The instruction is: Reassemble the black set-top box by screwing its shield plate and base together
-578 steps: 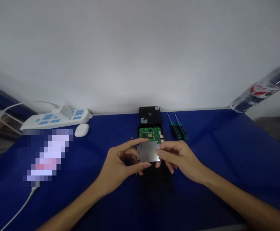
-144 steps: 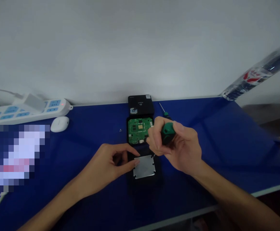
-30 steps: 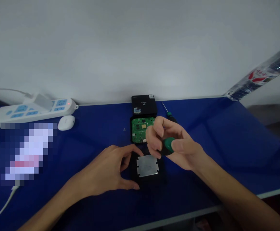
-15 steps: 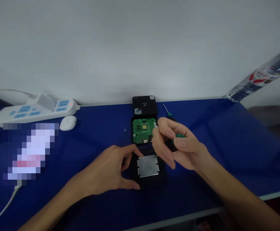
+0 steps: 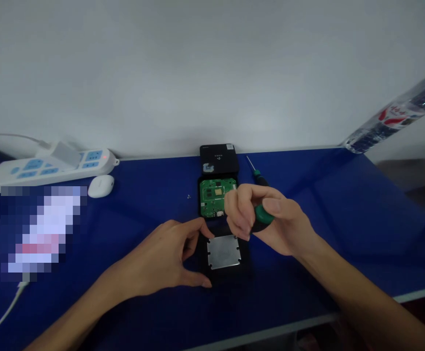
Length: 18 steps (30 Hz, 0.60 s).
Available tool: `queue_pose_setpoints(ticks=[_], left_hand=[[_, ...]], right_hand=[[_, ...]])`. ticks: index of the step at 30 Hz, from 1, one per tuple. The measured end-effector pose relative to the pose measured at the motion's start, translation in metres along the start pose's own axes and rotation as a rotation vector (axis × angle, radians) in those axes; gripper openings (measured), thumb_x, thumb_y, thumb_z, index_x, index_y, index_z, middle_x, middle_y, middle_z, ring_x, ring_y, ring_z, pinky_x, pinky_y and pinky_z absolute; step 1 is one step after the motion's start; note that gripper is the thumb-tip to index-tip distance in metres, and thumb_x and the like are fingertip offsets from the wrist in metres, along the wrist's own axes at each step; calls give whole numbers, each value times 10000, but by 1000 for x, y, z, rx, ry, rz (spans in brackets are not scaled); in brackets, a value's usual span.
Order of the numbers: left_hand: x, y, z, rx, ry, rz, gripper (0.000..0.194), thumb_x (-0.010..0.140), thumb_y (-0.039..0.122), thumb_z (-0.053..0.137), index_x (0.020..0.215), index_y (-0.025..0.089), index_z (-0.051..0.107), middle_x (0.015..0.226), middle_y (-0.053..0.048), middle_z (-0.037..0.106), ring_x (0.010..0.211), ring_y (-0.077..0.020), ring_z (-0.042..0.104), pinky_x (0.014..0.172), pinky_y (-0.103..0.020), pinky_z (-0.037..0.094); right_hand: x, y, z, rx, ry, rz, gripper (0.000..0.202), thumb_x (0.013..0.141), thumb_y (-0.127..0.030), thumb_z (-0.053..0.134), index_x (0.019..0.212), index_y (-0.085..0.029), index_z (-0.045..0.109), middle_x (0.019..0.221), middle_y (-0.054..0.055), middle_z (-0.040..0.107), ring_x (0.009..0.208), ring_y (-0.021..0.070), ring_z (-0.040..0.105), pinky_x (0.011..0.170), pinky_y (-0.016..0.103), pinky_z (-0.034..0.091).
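Now, at nine o'clock of the metal plate [image 5: 224, 252], the left hand [image 5: 154, 263] spans the dark cover [image 5: 243, 265] beneath it, thumb and forefinger wide apart. The green board [image 5: 207, 195] lies at twelve. At two, the right hand [image 5: 289, 222] has curled its loosened fingers back round a screwdriver [image 5: 263, 215], seemingly firming its hold.
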<state>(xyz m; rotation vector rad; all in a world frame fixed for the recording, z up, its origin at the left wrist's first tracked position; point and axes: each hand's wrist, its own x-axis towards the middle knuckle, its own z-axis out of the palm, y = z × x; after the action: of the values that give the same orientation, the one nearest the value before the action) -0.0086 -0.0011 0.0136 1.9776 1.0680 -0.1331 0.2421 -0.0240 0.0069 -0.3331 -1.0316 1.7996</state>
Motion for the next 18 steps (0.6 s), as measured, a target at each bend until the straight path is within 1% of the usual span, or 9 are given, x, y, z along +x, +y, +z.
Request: queue_pose_setpoints(ticks=[2, 4, 7, 9, 11, 13, 16, 18], left_hand=[[0, 1, -1, 5, -1, -1, 670, 687, 588, 993, 1193, 257, 703, 704, 104, 577, 597, -145, 520, 541, -281, 362], [0, 2, -1, 13, 3, -2, 658, 686, 575, 997, 1178, 250, 706, 699, 105, 577, 590, -145, 522, 541, -284, 362], [0, 2, 0, 23, 12, 6, 650, 687, 568, 998, 1174, 249, 707, 692, 107, 577, 586, -144, 530, 551, -283, 369], [1, 0, 1, 23, 12, 15, 659, 683, 573, 998, 1178, 253, 705, 688, 109, 575, 587, -145, 531, 557, -282, 373], [1, -2, 1, 22, 13, 18, 668, 679, 568, 1001, 1185, 253, 699, 687, 110, 573, 587, -145, 530, 563, -281, 379], [1, -2, 1, 26, 16, 14, 667, 681, 568, 1001, 1183, 251, 697, 690, 109, 573, 588, -146, 531, 567, -282, 384], [1, -1, 1, 37, 18, 11, 650, 693, 586, 990, 1165, 246, 701, 697, 103, 578, 591, -148, 530, 569, -284, 383], [1, -1, 0, 34, 17, 13, 647, 692, 589, 989, 1159, 244, 702, 696, 103, 577, 589, -146, 523, 561, -285, 373]], right_hand=[[0, 1, 0, 26, 18, 6, 264, 943, -379, 830, 896, -174, 671, 876, 29, 595, 703, 168, 513, 633, 304, 440], [1, 1, 0, 31, 14, -1, 308, 920, -354, 872, 909, -201, 605, 886, 28, 627, 735, 174, 537, 668, 302, 464], [0, 1, 0, 27, -20, -18, 364, 955, -302, 850, 901, -237, 496, 783, 3, 659, 711, 181, 590, 700, 306, 475], [-1, 3, -1, 35, -45, -29, 377, 983, -263, 823, 904, -251, 455, 705, -32, 643, 607, 159, 572, 644, 284, 448], [-2, 4, -2, 47, -53, -34, 405, 971, -244, 837, 898, -254, 438, 690, -51, 629, 518, 127, 499, 579, 263, 403], [-3, 4, -1, 55, -54, -32, 422, 961, -284, 844, 859, -250, 436, 716, -34, 633, 517, 121, 467, 564, 265, 399], [-1, 1, 0, 56, -60, -20, 389, 1021, -347, 744, 774, -234, 465, 755, 25, 656, 595, 154, 525, 616, 300, 467], [0, -1, 0, 59, -64, -12, 353, 1041, -319, 700, 770, -225, 494, 766, 41, 669, 629, 168, 558, 647, 315, 491]])
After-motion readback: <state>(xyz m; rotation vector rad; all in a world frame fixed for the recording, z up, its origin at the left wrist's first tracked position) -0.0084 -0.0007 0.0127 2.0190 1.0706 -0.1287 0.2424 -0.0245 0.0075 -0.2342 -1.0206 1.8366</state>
